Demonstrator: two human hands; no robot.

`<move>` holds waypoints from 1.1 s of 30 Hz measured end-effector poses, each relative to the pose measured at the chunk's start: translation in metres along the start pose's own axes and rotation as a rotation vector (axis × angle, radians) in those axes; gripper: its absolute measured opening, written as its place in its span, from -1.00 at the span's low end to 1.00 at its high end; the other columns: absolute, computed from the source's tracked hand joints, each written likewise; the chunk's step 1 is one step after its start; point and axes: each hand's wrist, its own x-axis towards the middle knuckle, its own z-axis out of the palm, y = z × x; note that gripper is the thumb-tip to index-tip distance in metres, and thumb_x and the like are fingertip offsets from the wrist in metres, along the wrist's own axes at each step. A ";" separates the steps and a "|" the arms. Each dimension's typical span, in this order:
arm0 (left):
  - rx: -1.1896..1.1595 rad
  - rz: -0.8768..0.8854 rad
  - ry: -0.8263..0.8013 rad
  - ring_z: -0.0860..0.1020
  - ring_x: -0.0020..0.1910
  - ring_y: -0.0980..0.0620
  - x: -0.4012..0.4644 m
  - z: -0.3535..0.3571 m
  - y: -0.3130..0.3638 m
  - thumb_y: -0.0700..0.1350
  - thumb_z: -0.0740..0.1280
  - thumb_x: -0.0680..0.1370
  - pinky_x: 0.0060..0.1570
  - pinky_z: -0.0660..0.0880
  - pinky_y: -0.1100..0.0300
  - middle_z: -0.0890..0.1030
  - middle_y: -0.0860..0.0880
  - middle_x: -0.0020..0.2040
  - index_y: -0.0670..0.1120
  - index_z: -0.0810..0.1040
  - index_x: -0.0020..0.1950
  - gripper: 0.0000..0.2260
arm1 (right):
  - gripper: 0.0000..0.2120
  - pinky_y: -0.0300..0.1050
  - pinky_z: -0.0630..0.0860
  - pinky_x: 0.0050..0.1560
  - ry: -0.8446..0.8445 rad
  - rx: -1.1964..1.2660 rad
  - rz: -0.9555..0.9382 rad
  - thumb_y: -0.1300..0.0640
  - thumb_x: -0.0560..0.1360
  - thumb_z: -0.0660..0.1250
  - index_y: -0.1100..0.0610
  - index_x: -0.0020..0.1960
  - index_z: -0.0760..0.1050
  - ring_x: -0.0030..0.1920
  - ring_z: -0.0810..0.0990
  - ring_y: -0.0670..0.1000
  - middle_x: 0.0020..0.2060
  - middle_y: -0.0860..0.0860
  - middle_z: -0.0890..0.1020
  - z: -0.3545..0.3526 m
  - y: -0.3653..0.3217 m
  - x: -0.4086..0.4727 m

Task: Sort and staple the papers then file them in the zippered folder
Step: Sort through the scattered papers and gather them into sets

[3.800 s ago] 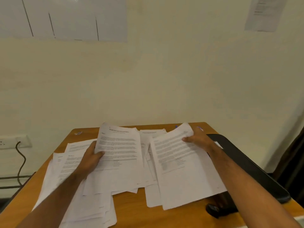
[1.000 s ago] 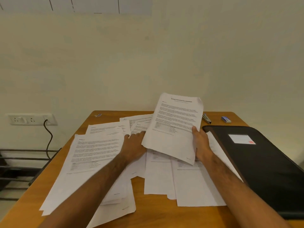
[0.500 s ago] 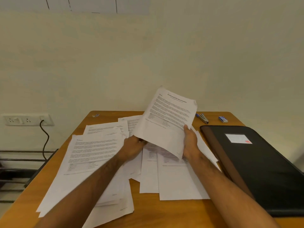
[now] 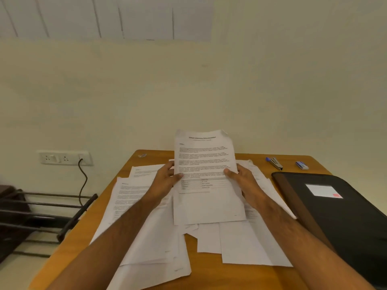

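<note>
Holding: a printed sheet (image 4: 206,174) raised above the table (image 4: 247,275) by both hands
Socket: wall socket (image 4: 65,158) at far left, a black cord plugged in
Loose papers: spread papers (image 4: 146,222) cover the tabletop under the arms
Left hand: left hand (image 4: 167,181) pinches the sheet's left edge, thumb on the front
Right hand: right hand (image 4: 244,181) pinches its right edge, thumb on the front
Stapler: stapler (image 4: 274,163) near the far edge
Staple box: small blue box (image 4: 302,165) just right of it
Folder: black zippered folder (image 4: 343,222) lies closed on the right, beside the papers
</note>
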 end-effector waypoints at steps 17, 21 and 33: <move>0.793 -0.270 0.394 0.56 0.22 -0.12 -0.051 -0.160 -0.050 0.07 0.53 0.40 0.17 0.51 -0.04 0.57 -0.04 0.23 -0.06 0.33 0.40 -0.34 | -0.64 0.09 0.60 0.10 0.098 0.091 0.111 0.27 0.59 0.37 0.17 0.38 0.52 0.13 0.66 0.13 0.20 0.10 0.66 0.082 0.024 0.016; 0.747 -0.201 0.468 0.63 0.13 -0.06 -0.050 -0.163 -0.055 -0.06 0.52 0.46 0.22 0.50 -0.11 0.66 0.02 0.16 0.04 0.38 0.29 -0.51 | -0.64 0.18 0.60 0.19 0.034 0.071 0.100 0.25 0.57 0.39 0.14 0.36 0.53 0.14 0.68 0.15 0.19 0.09 0.68 0.093 0.028 0.017; 0.482 0.041 0.605 0.64 -0.19 0.09 -0.052 -0.160 -0.038 -0.08 0.40 0.58 -0.31 0.52 0.38 0.65 0.02 -0.11 -0.12 0.53 -0.01 -0.88 | -0.63 0.06 0.63 0.12 -0.037 0.221 0.155 0.19 0.55 0.42 0.12 0.35 0.55 0.17 0.68 0.12 0.20 0.09 0.69 0.093 0.014 0.009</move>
